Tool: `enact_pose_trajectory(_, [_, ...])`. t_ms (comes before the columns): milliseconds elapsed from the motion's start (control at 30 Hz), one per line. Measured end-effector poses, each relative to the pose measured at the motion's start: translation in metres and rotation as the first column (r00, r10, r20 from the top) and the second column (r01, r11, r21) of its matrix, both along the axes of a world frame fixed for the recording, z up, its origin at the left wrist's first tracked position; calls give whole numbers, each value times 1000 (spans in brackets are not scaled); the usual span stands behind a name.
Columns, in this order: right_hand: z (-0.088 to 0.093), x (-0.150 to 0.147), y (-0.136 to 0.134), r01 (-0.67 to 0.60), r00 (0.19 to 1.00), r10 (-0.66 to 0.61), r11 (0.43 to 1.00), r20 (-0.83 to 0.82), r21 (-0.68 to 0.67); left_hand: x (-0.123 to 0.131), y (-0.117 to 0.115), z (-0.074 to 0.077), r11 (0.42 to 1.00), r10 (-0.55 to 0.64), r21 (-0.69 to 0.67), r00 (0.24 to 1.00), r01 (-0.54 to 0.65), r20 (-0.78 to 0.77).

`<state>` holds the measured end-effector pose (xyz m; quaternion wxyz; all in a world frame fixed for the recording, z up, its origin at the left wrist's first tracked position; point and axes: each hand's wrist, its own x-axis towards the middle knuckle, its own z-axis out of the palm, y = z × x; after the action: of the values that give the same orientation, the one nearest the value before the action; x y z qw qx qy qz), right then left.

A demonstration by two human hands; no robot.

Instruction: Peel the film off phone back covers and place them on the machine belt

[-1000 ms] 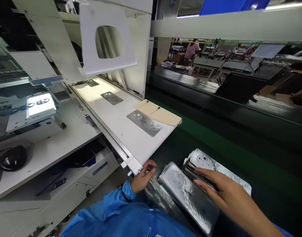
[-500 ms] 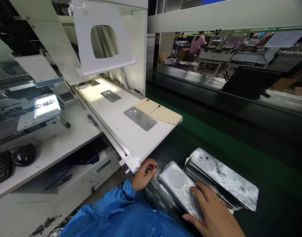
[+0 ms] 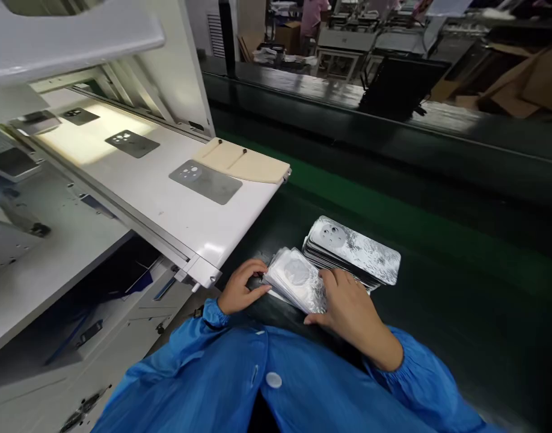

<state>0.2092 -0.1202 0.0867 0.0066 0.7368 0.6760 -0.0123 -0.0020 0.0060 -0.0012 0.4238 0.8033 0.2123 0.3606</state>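
Observation:
A small pile of shiny phone back covers in clear film (image 3: 296,278) lies on the dark belt just in front of me. My right hand (image 3: 348,307) rests flat on its near end, fingers spread over the top cover. My left hand (image 3: 240,288) is curled at the pile's left edge, its fingertips pinching that edge. Behind it sits a taller stack of silver back covers (image 3: 355,249) with camera holes. More grey covers lie on the white machine tray (image 3: 177,210), the nearest one (image 3: 205,180) beside a beige pad (image 3: 242,162).
The white tray juts out over the green and black conveyor (image 3: 415,222). A white hood (image 3: 73,36) hangs over the tray's far end. White machine shelves (image 3: 46,264) are at left. Another person in pink (image 3: 314,15) works far across the hall.
My view has tilted down and nearer. The right hand slid back from the tall stack onto the filmed pile. The left hand left the tray corner and closed on the pile's edge.

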Motion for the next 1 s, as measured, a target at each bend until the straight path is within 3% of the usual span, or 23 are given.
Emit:
enact_pose_trajectory(333, [4,-2,1,47,998,-49,997,-36,-62,0,-1,4,998,-17,60,1000,18,-16])
enact_pose_trajectory(633, [4,-3,0,49,993,-48,999,-108,9,0,-1,5,997,-11,75,999,14,-32])
enact_pose_trajectory(833, [9,2,2,58,963,-89,990,-256,-126,1,-2,4,993,0,117,1000,3,-22])
enact_pose_trajectory(933, [14,8,-1,-67,926,16,990,-377,-124,-1,-4,0,987,55,146,998,-61,44])
enact_pose_trajectory(1000, [21,7,-5,-228,906,208,974,-368,-12,-4,-8,1,983,85,149,984,-108,156])
